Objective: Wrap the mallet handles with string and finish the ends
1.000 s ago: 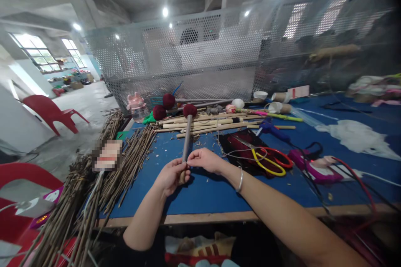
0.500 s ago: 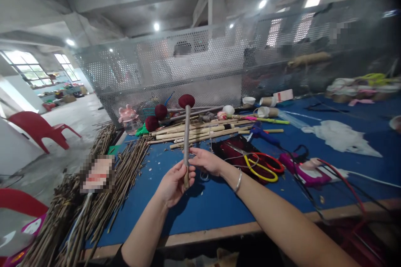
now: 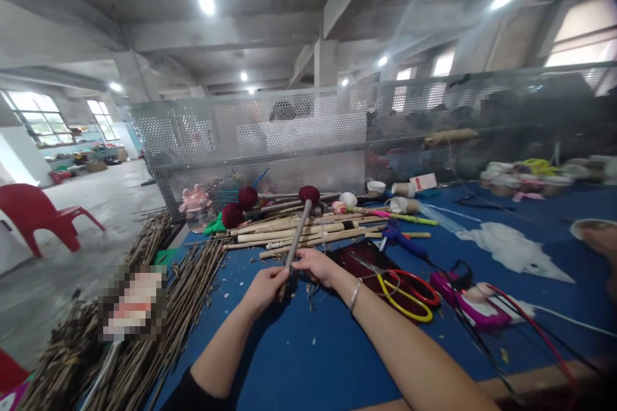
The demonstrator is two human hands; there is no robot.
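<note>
A brown wooden stick [image 3: 299,234] with a dark red ball [image 3: 309,194] on its far end slants away from me over the blue table. My left hand [image 3: 265,288] is closed around its near end, thumb along the top. My right hand [image 3: 317,267], with a silver bangle at the wrist, has its curled fingertips against the stick just ahead of the left. Part of the right fingers is hidden by the stick. Beyond the hands lie several pale sticks [image 3: 289,234]. Two more dark red balls [image 3: 247,197] rest behind them, to the left.
Scissors [image 3: 405,295] with yellow and red handles lie on dark cloth right of my hands. Beyond them are a blue glue gun [image 3: 402,237], a purple power strip [image 3: 482,308] and a white plastic bag [image 3: 515,249]. Thin twigs [image 3: 193,295] cover the left side. A perforated screen [image 3: 260,141] stands behind.
The stick has tipped from nearly upright to a forward, rightward slant, its ball lower over the pale sticks. Both hands stay at its near end. The view has tilted upward.
</note>
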